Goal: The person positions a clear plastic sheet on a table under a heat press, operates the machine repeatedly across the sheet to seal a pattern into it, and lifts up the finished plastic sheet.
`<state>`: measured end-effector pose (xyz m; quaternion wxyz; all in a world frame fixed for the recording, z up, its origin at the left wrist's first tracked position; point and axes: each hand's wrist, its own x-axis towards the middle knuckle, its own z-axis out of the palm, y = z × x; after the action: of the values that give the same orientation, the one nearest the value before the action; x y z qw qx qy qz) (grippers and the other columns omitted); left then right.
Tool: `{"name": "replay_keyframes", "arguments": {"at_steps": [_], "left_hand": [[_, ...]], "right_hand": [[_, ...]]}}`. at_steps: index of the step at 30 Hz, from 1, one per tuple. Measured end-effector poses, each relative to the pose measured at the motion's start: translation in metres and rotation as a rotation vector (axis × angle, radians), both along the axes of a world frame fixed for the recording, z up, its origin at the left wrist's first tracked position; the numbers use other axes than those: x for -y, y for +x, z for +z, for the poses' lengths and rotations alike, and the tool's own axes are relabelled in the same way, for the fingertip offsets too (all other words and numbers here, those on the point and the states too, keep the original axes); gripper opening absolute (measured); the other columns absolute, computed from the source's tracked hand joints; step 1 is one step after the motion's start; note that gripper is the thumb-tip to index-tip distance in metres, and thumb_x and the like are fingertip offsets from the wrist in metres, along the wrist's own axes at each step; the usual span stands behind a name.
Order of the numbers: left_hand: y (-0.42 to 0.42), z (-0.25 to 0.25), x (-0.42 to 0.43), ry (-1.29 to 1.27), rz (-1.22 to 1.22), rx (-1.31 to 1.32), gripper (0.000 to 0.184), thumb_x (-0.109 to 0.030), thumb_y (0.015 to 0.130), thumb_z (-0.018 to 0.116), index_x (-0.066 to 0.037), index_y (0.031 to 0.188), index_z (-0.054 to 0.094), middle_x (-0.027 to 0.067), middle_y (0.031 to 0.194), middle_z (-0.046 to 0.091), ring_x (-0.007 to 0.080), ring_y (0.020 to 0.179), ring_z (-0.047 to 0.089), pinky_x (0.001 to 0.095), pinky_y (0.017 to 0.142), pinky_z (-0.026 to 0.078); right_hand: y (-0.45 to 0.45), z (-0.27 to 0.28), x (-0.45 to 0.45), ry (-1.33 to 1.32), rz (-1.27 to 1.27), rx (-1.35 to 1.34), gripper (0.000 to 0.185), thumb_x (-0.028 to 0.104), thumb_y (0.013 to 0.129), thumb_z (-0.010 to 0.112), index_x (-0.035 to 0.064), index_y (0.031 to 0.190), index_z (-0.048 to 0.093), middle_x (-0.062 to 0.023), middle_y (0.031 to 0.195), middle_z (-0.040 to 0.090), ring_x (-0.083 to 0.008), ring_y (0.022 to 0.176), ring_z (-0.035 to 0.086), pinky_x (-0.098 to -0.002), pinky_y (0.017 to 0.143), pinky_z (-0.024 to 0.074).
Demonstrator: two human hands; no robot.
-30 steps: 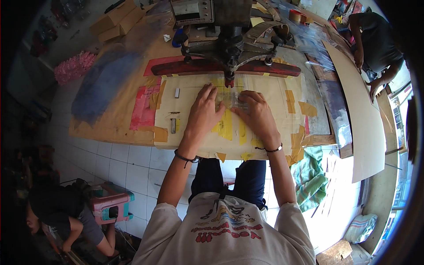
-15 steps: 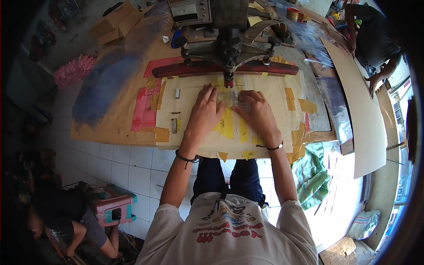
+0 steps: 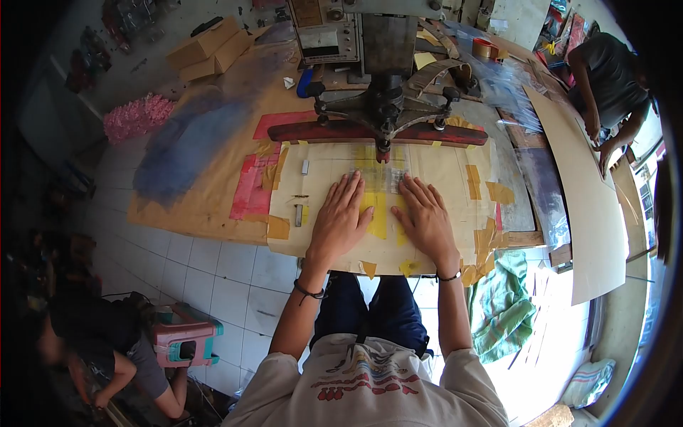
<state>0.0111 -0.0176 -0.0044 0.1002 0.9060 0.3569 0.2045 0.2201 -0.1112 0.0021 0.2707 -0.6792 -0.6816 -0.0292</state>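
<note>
My left hand [image 3: 343,219] lies flat on the cream-coloured board [image 3: 327,260], fingers stretched forward and thumb out to the side. My right hand [image 3: 428,220] rests the same way to its right, fingers extended. Beyond and between the fingertips is a piece of clear plastic [image 3: 379,176] over yellow tape strips [image 3: 378,217]; the fingertips reach its near sides. Just past it hangs the tip of a black press head [image 3: 384,142], with a curved dark red bar [image 3: 306,132] across behind. Two small metal blocks [image 3: 299,215] sit left of my left hand.
A control box [image 3: 324,32] stands behind the press. Blue plastic film [image 3: 188,146] covers the table's left side. At right, a person [image 3: 605,78] handles a long pale sheet [image 3: 583,206]. Another person [image 3: 107,334] sits low at left near a pink stool [image 3: 186,340].
Both hands have drawn back slightly toward me from the clear plastic. My right fingers, bent before, are now straightened flat. The whole view has shifted, with the table lower in it.
</note>
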Motion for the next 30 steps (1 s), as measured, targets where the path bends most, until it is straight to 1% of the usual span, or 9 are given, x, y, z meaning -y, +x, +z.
{"name": "replay_keyframes", "arguments": {"at_steps": [2,11,20,30], "left_hand": [[0.0002,0.0005,0.0008,0.001,0.004,0.004,0.067,-0.03,0.107,0.058,0.006,0.16,0.039,0.0195,0.17,0.038,0.0354,0.158,0.034,0.046,0.133,0.024],[0.0006,0.0006,0.0009,0.02,0.016,-0.007,0.065,-0.031,0.107,0.058,0.006,0.158,0.043,0.0201,0.17,0.038,0.0359,0.158,0.035,0.0464,0.132,0.024],[0.0009,0.0005,0.0014,0.022,0.02,-0.007,0.064,-0.031,0.107,0.059,0.006,0.157,0.044,0.0197,0.169,0.039,0.0361,0.158,0.035,0.0472,0.132,0.024],[0.0017,0.0006,0.0006,0.018,0.024,-0.021,0.064,-0.031,0.107,0.058,0.005,0.158,0.044,0.0185,0.17,0.039,0.0358,0.158,0.035,0.0467,0.132,0.025]], "right_hand": [[0.0006,0.0003,0.0,-0.006,0.002,-0.012,0.055,0.037,0.105,0.063,0.0016,0.147,0.061,-0.0151,0.159,0.055,-0.0326,0.15,0.047,-0.0489,0.127,0.0319],[0.001,0.0035,0.0006,0.005,0.013,0.0,0.053,0.033,0.104,0.065,0.0011,0.146,0.062,-0.0153,0.159,0.055,-0.0311,0.15,0.048,-0.0484,0.127,0.0319],[0.0024,0.0004,0.0004,0.022,0.015,-0.016,0.052,0.033,0.104,0.065,0.0006,0.144,0.063,-0.0159,0.157,0.057,-0.0315,0.149,0.049,-0.0486,0.126,0.0329],[0.003,-0.0005,0.0,0.018,0.009,-0.019,0.051,0.033,0.104,0.065,0.0016,0.144,0.063,-0.0146,0.157,0.056,-0.0305,0.149,0.049,-0.0478,0.126,0.0331]]}}
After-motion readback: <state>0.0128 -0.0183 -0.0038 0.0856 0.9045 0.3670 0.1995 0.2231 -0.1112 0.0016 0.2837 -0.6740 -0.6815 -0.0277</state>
